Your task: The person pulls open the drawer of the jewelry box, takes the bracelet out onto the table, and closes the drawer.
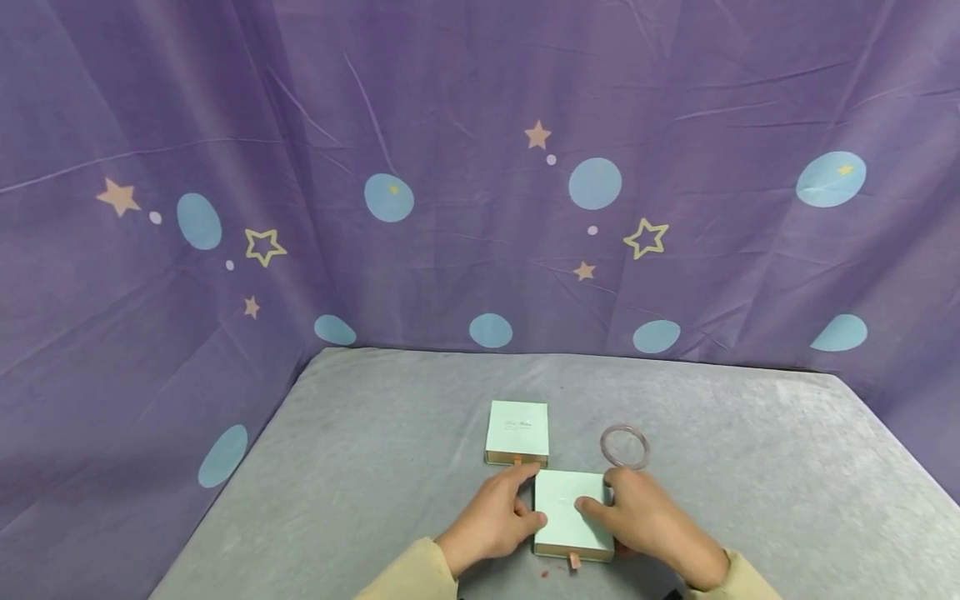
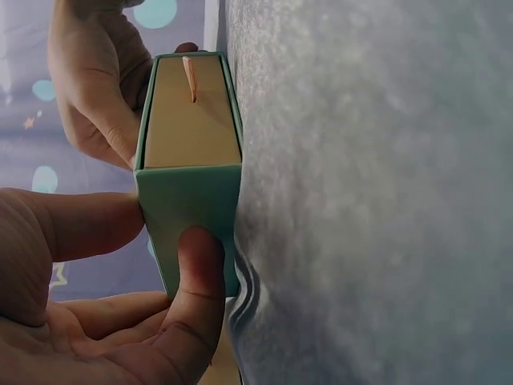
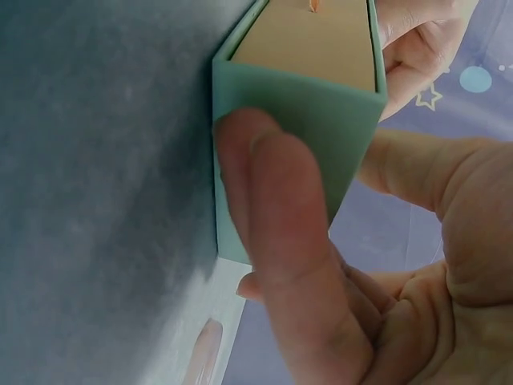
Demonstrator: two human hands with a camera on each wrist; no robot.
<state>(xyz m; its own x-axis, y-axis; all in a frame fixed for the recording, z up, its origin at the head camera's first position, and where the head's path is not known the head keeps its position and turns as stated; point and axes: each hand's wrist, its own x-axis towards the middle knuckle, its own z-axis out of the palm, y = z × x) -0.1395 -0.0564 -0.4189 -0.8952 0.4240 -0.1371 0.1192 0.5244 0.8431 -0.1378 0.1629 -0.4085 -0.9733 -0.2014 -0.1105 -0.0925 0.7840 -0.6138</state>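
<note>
A mint-green drawer-style gift box (image 1: 567, 510) lies on the grey cloth between both hands, its tan drawer front (image 2: 192, 120) closed and a small orange ribbon tab (image 1: 574, 560) sticking out towards me. My left hand (image 1: 491, 518) grips its left side, thumb at the top edge and a fingertip pressed on the side wall. On the opposite side my right hand (image 1: 651, 515) holds it, the thumb resting on the lid and two fingers (image 3: 284, 200) against the wall. Just beyond the right hand lies a pinkish, see-through bangle (image 1: 603, 444).
A second mint-green box (image 1: 517, 429) with small lettering on its lid lies behind the held one, slightly left. Grey cloth (image 1: 360, 433) covers the table. A purple curtain (image 1: 465, 108) with stars and blue ovals hangs at the back and left.
</note>
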